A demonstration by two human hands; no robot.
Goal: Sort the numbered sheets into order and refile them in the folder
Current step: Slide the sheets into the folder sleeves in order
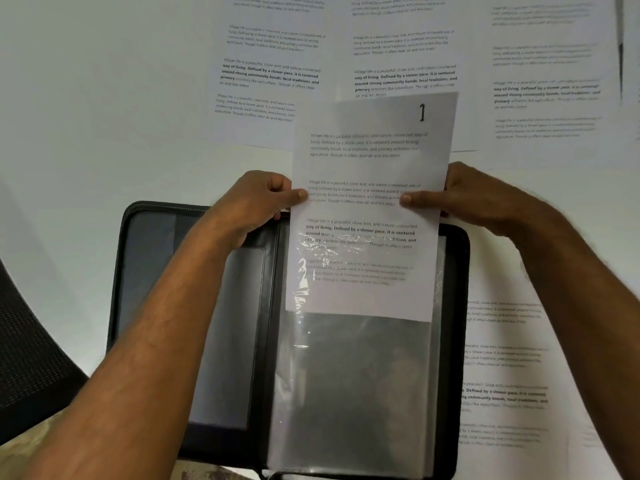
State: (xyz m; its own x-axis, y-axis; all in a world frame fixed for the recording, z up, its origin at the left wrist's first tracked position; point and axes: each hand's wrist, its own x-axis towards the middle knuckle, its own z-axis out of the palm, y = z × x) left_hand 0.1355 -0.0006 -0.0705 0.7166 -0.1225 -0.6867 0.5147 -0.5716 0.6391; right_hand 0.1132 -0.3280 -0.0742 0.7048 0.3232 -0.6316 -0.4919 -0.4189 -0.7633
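Head view, looking down on a white desk (86,98). A black zip folder (194,341) lies open, its right half carrying clear plastic sleeves (353,382). The sheet marked "1" (374,161) stands partway in the topmost sleeve: its lower part sits behind the glossy plastic, its upper part projects beyond the folder's far edge, with the numeral at the top right corner. The left hand (256,202) pinches the sheet's left edge, thumb on the printed face and fingers curled behind; this grip is closed on the paper. The right hand (460,199) pinches the right edge in the same manner, thumb on the face, its grip likewise closed on the sheet. Both forearms reach in from the near edge, the left one crossing the folder's left half. Further printed sheets (270,74) lie flat on the desk beyond the folder, and another (505,375) lies to its right, partly under the folder's edge. A dark mesh chair (24,358) shows at the lower left.
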